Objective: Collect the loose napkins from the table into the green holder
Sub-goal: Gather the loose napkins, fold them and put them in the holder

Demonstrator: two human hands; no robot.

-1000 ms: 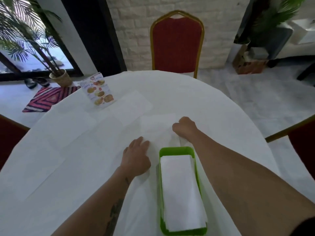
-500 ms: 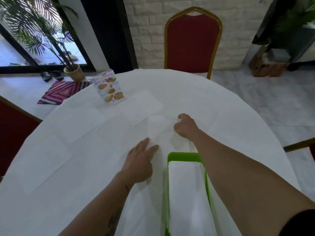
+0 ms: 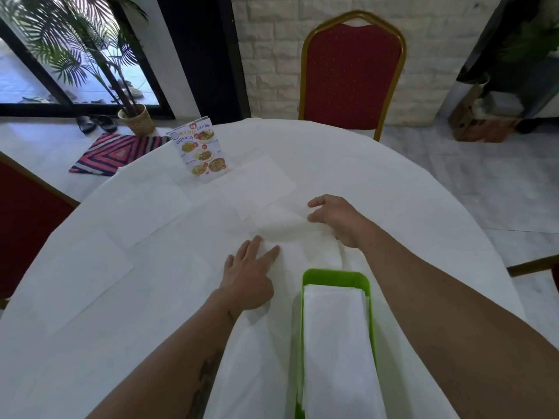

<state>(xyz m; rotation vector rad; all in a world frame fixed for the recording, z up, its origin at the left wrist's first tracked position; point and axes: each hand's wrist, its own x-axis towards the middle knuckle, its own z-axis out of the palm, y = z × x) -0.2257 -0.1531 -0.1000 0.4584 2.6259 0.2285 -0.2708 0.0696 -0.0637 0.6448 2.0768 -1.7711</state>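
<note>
The green holder stands near the front of the table with a stack of white napkins inside. Just beyond it my right hand pinches a white napkin and lifts its right side off the cloth. My left hand lies flat with straight fingers, pressing the near left part of that napkin to the table. Several more loose napkins lie spread out: one behind, one at far left-centre, one at left.
A round table with a white cloth fills the view. A standing menu card is at its back left. Red chairs stand behind, at the left and at the right edge.
My right hand has gone from a closed fist on the napkin to lifting and curling its edge leftward. My left hand slid forward and flattened on the napkin. The camera tilted up.
</note>
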